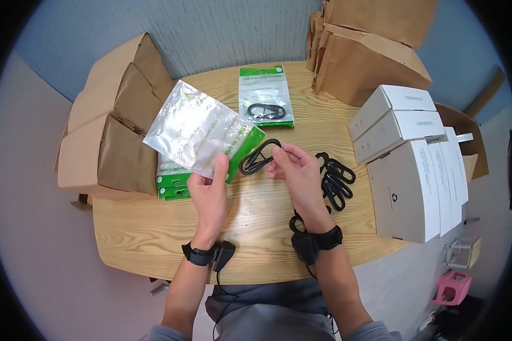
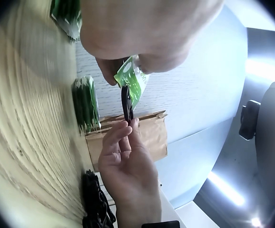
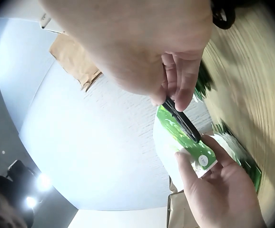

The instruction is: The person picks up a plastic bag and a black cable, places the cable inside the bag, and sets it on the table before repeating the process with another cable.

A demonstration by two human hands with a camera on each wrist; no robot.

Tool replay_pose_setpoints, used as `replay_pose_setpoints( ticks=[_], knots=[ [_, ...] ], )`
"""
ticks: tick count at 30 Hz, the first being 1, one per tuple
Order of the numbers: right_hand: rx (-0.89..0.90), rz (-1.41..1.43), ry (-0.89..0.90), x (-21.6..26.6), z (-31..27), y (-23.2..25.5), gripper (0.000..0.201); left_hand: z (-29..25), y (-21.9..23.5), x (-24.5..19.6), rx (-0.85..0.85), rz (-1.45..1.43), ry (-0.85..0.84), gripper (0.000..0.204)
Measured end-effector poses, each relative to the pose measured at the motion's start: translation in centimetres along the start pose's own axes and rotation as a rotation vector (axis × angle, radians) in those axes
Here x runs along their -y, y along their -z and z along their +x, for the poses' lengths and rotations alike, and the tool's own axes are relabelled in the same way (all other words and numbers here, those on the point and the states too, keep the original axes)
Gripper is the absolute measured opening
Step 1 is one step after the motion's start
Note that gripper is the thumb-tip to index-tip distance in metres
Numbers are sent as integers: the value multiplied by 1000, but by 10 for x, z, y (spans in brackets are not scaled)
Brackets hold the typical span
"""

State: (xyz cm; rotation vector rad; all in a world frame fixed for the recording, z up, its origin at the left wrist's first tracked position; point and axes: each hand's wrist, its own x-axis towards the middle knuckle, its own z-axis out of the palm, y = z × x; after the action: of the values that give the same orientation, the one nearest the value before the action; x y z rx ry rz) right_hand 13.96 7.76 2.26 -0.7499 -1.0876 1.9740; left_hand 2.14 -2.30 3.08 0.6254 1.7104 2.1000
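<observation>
My left hand pinches a clear plastic pouch by its green printed end, thumb on top. The pouch slants up to the left, raised over the table. Between thumb and fingers of my right hand is a coiled black cable, its far end beside the green end of the pouch. In the right wrist view the cable overlaps the pouch's green strip. The left wrist view shows the coil edge-on at the right fingertips. Several more coiled black cables lie right of my right hand.
Green-ended pouches lie under the held one; another stack, its top pouch containing a cable, lies at the back. Brown paper boxes stand left, brown paper bags back right. White boxes line the right edge.
</observation>
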Motion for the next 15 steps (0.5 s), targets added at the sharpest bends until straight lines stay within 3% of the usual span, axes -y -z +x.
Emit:
replay_pose_setpoints(
  ticks=[6,8,15],
  knots=[
    [25,42,-26,2,1,4,21,-1,6,5,50,84,49,24],
    [38,47,-39,3,-1,5,22,-1,4,6,-16,9,37,20],
    [240,-19,-223,6,-2,6,21,-2,3,5,-49,-15,61,19]
  ],
)
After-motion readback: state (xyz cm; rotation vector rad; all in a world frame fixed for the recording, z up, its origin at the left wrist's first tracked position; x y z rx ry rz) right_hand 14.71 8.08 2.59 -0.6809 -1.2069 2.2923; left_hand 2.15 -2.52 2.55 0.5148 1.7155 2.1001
